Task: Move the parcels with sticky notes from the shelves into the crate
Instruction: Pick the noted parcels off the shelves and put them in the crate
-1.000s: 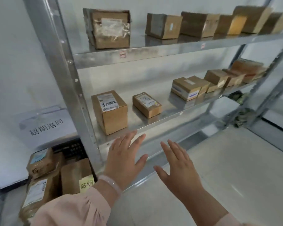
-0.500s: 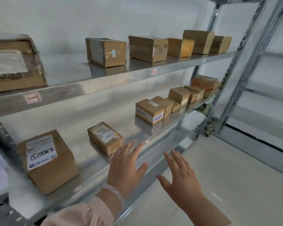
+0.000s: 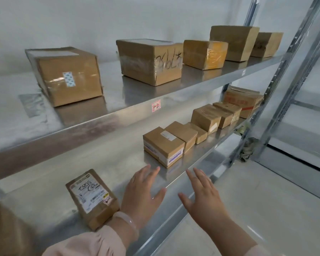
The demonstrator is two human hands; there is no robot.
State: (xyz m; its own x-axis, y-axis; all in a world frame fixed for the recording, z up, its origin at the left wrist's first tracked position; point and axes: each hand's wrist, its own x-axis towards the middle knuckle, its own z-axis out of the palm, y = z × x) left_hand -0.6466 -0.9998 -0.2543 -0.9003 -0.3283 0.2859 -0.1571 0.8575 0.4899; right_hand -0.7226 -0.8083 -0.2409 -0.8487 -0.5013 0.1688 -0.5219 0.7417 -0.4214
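Observation:
Brown cardboard parcels stand on two metal shelves. My left hand [image 3: 142,196] hovers flat with spread fingers over the lower shelf [image 3: 122,163], just right of a small parcel with a white label [image 3: 92,198]. My right hand [image 3: 201,198] is held flat with straight fingers in front of the shelf's front edge, holding nothing. A taped parcel [image 3: 163,146] stands beyond both hands, with several more in a row behind it. On the upper shelf [image 3: 129,111] sit a parcel with a small sticker [image 3: 67,74] and one with handwriting [image 3: 151,60]. No sticky note or crate is in view.
Grey steel uprights [image 3: 277,89] rise at the right end of the shelving. A second rack [image 3: 312,100] stands further right. Pale floor [image 3: 257,209] spreads below the lower shelf. A crumpled cloth [image 3: 248,148] lies at the base of the uprights.
The view has swung right along the shelves: the crate and the left-hand parcels have left the frame. Both hands stay flat in front of me, now further along the lower shelf.

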